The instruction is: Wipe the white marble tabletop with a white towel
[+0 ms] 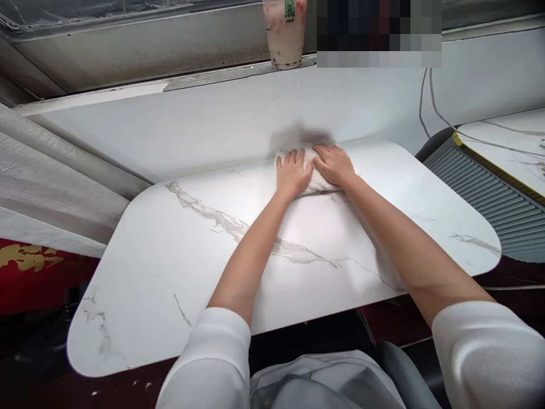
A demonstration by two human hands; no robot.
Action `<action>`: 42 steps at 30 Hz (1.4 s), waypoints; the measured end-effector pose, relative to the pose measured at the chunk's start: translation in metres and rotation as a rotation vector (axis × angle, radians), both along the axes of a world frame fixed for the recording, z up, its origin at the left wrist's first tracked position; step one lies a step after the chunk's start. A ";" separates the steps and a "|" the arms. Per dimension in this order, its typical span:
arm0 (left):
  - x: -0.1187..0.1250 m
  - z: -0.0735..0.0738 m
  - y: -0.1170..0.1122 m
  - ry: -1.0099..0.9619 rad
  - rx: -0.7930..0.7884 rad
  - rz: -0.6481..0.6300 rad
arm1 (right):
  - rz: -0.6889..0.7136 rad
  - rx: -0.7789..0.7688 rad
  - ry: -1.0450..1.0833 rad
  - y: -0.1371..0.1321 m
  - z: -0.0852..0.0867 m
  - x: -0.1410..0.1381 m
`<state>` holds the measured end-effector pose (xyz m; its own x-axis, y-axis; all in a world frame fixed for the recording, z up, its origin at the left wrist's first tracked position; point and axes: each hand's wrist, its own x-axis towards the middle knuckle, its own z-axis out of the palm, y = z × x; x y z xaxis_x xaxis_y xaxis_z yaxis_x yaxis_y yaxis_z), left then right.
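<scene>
While both arms reach forward across the white table (140, 272), the two hands meet at its far edge, on a folded white cloth (315, 183). This cloth lies on the tabletop just beside the wall (191, 133), a little to the right of the middle of the view. The left hand (293, 175) rests palm down on the left part of the cloth, its fingers stretched and slightly apart, the tips directed to the wall. The right hand (336, 166) lies on the right part, turned more inward, so that its fingers point forward and to the left. Both hands are spread over the cloth from above, and the thumbs come very near each other above its middle; whether the fingertips also pinch it, I cannot tell. The left forearm (251, 255) goes from the lower left up to the cloth, and the right forearm (395, 238) comes from the lower right, so together they make a shape like a narrow roof. Both arms look nearly straight, and each one comes out of a white sleeve (208, 358) which ends around the elbow. Beyond the hands, a cup (286, 37) with a pinkish drink stands on the ledge (225, 75) above the wall. At the left side hangs a pale curtain (51, 170), close to the rounded corner of the table.
</scene>
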<state>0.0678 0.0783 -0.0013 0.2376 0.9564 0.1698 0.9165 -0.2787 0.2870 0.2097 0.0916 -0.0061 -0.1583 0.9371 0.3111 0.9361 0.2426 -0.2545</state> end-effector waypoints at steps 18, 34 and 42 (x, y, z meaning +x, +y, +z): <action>0.023 0.005 -0.165 0.054 0.036 -0.148 | 0.014 -0.007 -0.156 -0.170 0.000 0.036; 0.035 0.018 -0.203 -0.011 -0.128 -0.403 | 0.015 -0.038 -0.145 -0.234 0.007 0.057; 0.071 0.015 -0.148 -0.044 -0.111 -0.370 | -0.043 -0.044 -0.150 -0.178 0.010 0.082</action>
<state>0.1388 -0.0693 0.0132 0.5649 0.8204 0.0879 0.7459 -0.5533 0.3708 0.2920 -0.0867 0.0038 -0.1599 0.9562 0.2451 0.9737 0.1936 -0.1203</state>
